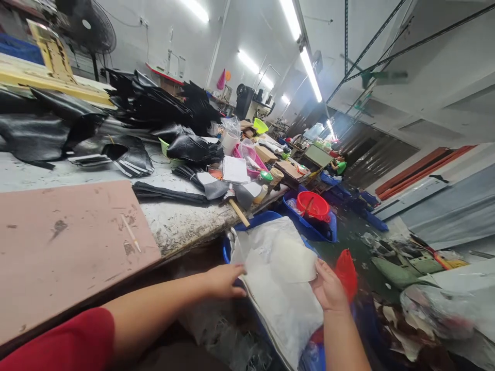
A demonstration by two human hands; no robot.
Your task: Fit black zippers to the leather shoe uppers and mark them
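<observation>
Between my hands a white sheet [266,299] lies draped over a blue tub [226,251] beside the table. My right hand [328,288] pinches the right edge of a thin, off-white piece of sheet material [292,260], which lies over the white sheet. At the left border of the white sheet is my left hand [227,281], its thumb and fingers apart. Whether its fingertips touch the sheet I cannot tell.
A worktable [174,226] holds a pink board [69,242] with a pencil-like stick [131,233], stacked black leather-like pieces [150,103], a notepad [235,169] and a wooden-handled tool [238,212]. Beyond the tub stand a red basin [313,205] and a red bag [346,273].
</observation>
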